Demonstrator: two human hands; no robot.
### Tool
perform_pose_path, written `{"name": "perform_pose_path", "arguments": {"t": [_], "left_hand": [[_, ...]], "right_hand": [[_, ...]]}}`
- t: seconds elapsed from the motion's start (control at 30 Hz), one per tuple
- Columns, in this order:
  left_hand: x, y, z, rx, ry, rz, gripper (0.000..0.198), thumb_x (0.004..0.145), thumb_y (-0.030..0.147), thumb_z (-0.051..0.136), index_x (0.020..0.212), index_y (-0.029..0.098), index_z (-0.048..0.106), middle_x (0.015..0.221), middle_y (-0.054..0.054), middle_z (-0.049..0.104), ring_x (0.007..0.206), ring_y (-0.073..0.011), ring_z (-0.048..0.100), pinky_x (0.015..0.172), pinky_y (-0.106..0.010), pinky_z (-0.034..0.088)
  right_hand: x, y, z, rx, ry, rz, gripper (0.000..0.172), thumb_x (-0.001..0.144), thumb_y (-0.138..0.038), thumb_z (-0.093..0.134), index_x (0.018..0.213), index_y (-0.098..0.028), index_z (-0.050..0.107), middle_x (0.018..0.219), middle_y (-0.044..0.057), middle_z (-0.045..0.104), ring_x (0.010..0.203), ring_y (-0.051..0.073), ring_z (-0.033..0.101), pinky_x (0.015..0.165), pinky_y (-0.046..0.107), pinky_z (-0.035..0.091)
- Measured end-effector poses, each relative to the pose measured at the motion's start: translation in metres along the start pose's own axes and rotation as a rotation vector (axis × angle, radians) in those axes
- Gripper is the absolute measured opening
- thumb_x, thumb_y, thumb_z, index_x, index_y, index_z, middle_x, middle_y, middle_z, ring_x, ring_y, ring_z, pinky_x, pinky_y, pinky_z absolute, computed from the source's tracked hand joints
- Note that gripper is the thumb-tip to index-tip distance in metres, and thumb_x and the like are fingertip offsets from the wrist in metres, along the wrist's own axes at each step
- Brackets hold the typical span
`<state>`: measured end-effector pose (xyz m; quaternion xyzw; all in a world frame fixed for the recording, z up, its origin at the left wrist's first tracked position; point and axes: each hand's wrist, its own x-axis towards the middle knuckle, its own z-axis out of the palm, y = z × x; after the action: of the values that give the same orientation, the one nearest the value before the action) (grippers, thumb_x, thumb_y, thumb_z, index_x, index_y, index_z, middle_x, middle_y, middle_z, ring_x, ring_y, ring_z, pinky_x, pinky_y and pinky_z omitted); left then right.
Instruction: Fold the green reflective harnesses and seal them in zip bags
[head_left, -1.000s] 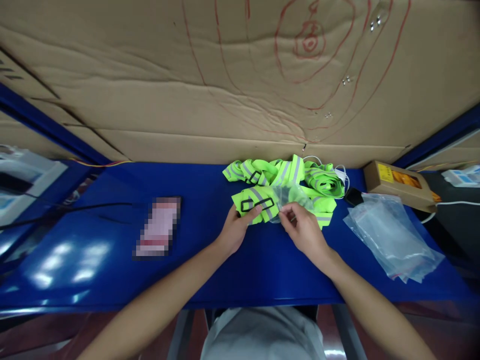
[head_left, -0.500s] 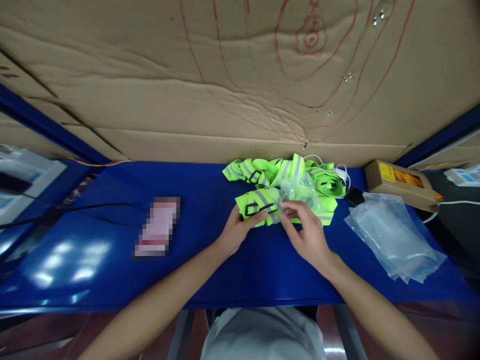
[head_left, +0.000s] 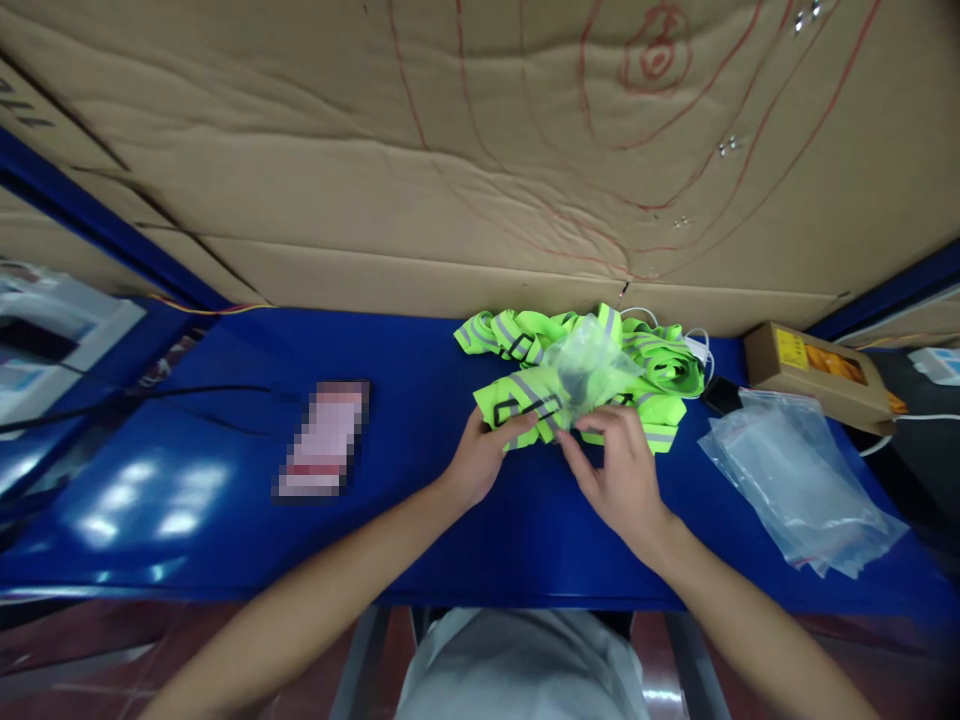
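Observation:
My left hand (head_left: 480,458) grips a folded neon-green reflective strap (head_left: 525,402) with a black buckle, thumb on top of it. My right hand (head_left: 619,462) pinches the mouth of a small clear plastic bag (head_left: 589,362) right beside that strap. The bag stands puffed up over the strap's end. Behind both hands lies a heap of the same green straps (head_left: 637,355) on the blue table (head_left: 420,480).
A stack of clear plastic bags (head_left: 795,475) lies at the right. A brown cardboard box (head_left: 817,372) sits at the back right, with a white cable near it. A phone (head_left: 324,438) lies at the left by a black cable. A cardboard wall (head_left: 450,160) closes the back.
The clear bag has risen and opened over the strap's end. Both hands have shifted slightly forward and closer together; the view has tilted a little.

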<state>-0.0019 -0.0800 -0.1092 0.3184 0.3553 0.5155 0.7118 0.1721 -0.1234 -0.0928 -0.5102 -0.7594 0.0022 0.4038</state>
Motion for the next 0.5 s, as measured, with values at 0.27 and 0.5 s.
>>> {"name": "perform_pose_path", "arguments": {"t": [0.27, 0.5], "left_hand": [[-0.003, 0.002, 0.006, -0.061, 0.083, -0.009, 0.043, 0.076, 0.036, 0.086, 0.112, 0.018, 0.073, 0.121, -0.010, 0.076, 0.119, -0.0322, 0.069, 0.106, -0.047, 0.051], [-0.003, -0.005, 0.004, -0.010, 0.120, 0.075, 0.048, 0.079, 0.037, 0.084, 0.122, 0.020, 0.069, 0.126, -0.008, 0.073, 0.123, -0.0275, 0.066, 0.110, -0.042, 0.047]], "right_hand": [[0.001, 0.006, 0.003, 0.132, -0.148, 0.133, 0.011, 0.103, -0.030, 0.056, 0.100, -0.022, 0.062, 0.085, 0.004, 0.069, 0.069, 0.017, 0.063, 0.067, 0.031, 0.051], [0.000, -0.004, 0.012, -0.008, -0.237, -0.156, 0.019, 0.103, -0.021, 0.049, 0.102, -0.019, 0.068, 0.090, 0.011, 0.073, 0.083, 0.025, 0.067, 0.078, 0.040, 0.053]]}}
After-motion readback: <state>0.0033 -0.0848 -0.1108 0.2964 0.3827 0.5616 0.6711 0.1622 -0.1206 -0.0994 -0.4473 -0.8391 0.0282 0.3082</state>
